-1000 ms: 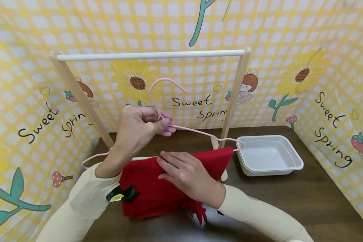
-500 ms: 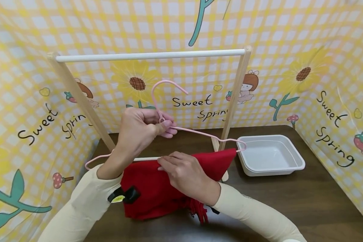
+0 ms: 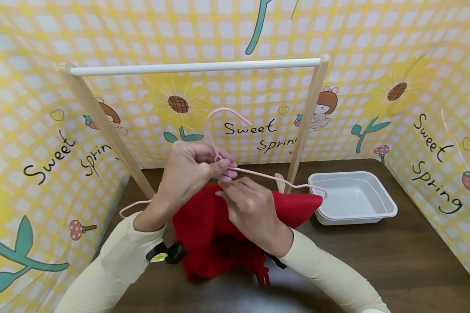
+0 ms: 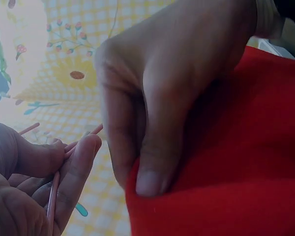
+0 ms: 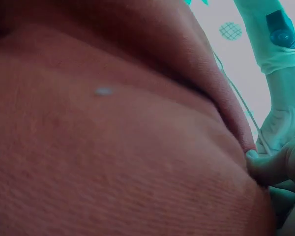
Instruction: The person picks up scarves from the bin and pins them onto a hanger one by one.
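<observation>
The piece of soft red cloth with a fringe point(image 3: 197, 221) is directly under the left hand point(image 3: 189, 164), and its raised upper edge lies just below the neck of the thin pink wire hanger point(image 3: 258, 173). This gap between the edge and the hanger's neck is small in the head view. The right hand point(image 3: 254, 211) is the nearer one to the cloth: in the left wrist view, its thumb and fingers pinch the edge. The left hand grasps the hanger at its neck with thumb and fingertips.

The long axis of the hanger goes across the person, from left to right, with the right shoulder sloping downward. Its hook points up, and the opening is toward the right. The cloth spreads along the same direction, and its right corner is beside the hanger's right end. The lower bar is hidden, so I cannot tell how the cloth passes around it.

The left forearm reaches up from the lower left, with the wrist bent. The right forearm comes from the lower right, with the fingers directed up and left. Behind both hands stands the wooden rack with a white rod point(image 3: 196, 67); the hook is apart from this rod.
</observation>
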A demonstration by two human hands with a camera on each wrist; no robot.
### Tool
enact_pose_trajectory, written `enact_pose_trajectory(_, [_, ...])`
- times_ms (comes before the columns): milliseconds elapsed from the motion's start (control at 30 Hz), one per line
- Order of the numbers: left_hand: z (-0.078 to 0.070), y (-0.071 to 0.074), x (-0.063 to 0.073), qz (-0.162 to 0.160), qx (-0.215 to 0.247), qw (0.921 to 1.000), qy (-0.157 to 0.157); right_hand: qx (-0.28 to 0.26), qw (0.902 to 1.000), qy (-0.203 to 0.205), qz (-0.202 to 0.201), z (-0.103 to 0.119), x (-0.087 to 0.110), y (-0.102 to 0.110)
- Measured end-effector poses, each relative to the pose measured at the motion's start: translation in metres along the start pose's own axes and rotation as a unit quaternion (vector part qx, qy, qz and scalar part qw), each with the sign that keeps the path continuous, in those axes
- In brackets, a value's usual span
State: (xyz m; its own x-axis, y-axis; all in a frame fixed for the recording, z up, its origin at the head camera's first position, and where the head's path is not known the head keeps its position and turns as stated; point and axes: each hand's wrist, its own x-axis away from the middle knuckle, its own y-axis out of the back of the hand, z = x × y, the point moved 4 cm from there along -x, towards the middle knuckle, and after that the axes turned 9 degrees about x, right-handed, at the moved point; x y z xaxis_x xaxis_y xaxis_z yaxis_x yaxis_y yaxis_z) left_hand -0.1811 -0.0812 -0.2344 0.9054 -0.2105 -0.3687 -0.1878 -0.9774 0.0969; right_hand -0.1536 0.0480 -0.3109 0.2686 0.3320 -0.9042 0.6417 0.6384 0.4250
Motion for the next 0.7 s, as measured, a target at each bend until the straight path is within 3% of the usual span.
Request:
enact_pose_trajectory(133, [-0.001,-0.003,0.002,-0.001,-0.023,0.9997,0.001,0.034,0.999,-0.009,0.027,-0.001,-0.001,-0.004])
enact_pose_trajectory(233, [0.0,-0.006,0.004,0.0,-0.017,0.9998,0.011,0.05,0.9933,-0.031,0.099,-0.003,0.0,-0.012])
enact_pose_trajectory(333, [0.0,-0.008,0.004,-0.002,-0.003,0.9998,0.02,0.059,0.9803,-0.051,0.182,-0.003,0.003,-0.02])
enact_pose_trajectory(400, [0.001,-0.009,0.002,0.0,0.018,0.9995,0.026,0.057,0.9759,-0.054,0.203,-0.002,0.006,-0.022])
enact_pose_trajectory(467, [0.0,-0.009,-0.001,-0.002,0.019,0.9996,0.021,0.044,0.9792,-0.05,0.192,0.0,0.009,-0.02])
enact_pose_trajectory(567, [-0.005,-0.007,-0.004,-0.004,0.014,0.9998,0.01,0.022,0.9905,-0.031,0.132,0.006,0.012,-0.013])
enact_pose_trajectory(700, [-0.015,-0.006,-0.008,-0.007,-0.002,0.9999,-0.008,0.01,0.9973,0.015,0.071,0.013,0.015,-0.007])
